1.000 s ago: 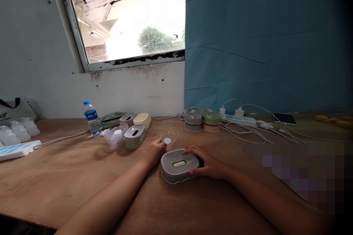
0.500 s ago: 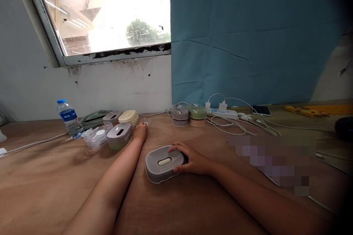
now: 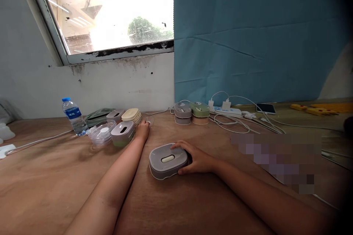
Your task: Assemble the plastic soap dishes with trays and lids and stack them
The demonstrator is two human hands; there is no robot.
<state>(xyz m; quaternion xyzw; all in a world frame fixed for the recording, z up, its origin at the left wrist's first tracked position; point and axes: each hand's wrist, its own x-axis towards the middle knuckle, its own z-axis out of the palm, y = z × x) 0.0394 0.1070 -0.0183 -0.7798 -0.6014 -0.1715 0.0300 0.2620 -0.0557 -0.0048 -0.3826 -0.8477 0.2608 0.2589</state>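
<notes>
My right hand (image 3: 197, 158) is wrapped around the right end of a grey oval lidded box (image 3: 160, 169), thumb at the near side and fingers on the lid. That box rests on the table and has a cream oval inset on top. My left hand (image 3: 142, 130) is stretched far forward, its fingers curled at a small clear plastic piece (image 3: 150, 119) with a white spot. Left of this hand are a stack of cream lids (image 3: 131, 114) and a pale mauve-lidded container (image 3: 122, 129) with a greenish base. My left fingertips are partly hidden.
Clear plastic containers (image 3: 100, 134), a water bottle (image 3: 74, 115) and a dark green pouch (image 3: 96, 116) stand at the left. Stacked grey boxes (image 3: 182, 113) and a green box (image 3: 200, 109) sit at the back. Behind the right arm are a power strip (image 3: 227, 111), cables and a phone (image 3: 266, 108).
The view has turned slightly left, so everything appears a little further right. Both hands keep their places, and the grey box has not visibly moved on the table.
</notes>
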